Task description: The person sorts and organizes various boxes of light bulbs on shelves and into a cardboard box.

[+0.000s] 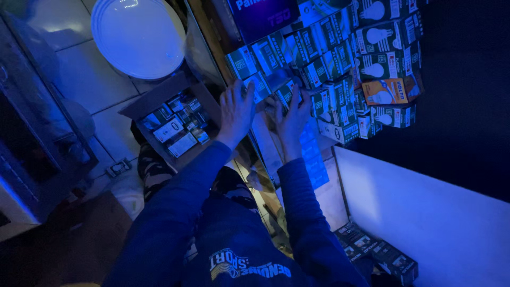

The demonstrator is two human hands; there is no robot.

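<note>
Left hand and right hand, apart, press on stacked green-and-white cardboard bulb boxes; judged mostly stacked; open brown carton retains boxes.

A shelf at the middle carries rows of small bulb boxes stacked tight, running far right. Left of it, the tiled floor bears an open cardboard carton and a round white lid

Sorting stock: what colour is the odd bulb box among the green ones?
Orange bulb box, clearest in the head view.
</note>
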